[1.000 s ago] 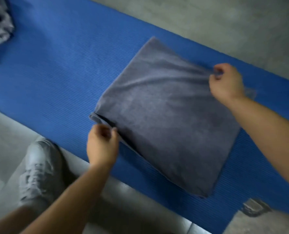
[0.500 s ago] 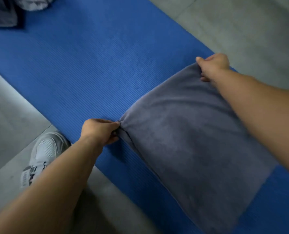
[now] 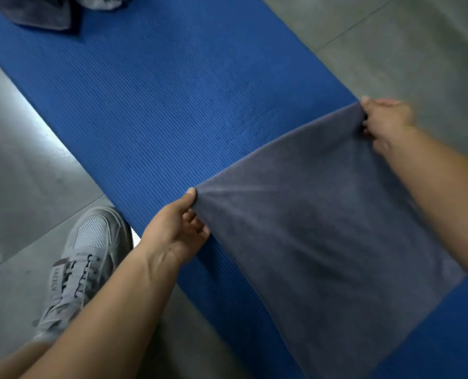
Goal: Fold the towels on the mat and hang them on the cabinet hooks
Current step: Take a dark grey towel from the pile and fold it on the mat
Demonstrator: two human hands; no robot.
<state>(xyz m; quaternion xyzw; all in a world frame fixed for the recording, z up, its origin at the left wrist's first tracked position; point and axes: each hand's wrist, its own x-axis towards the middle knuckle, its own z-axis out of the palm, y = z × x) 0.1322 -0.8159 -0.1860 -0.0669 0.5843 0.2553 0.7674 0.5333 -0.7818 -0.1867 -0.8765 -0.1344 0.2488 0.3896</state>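
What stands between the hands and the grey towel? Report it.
Nothing visible. The left hand and the right hand each pinch a corner of the grey towel over the blue mat. The cabinet hooks are out of view, so that path can't be judged.

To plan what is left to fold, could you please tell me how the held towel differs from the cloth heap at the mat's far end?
The held towel is stretched between the left hand and right hand, each pinching a corner; the far heap lies crumpled and untouched. The held towel shows almost whole; the far heap is cut by the frame's top edge. Both are grey cloth over the blue mat.
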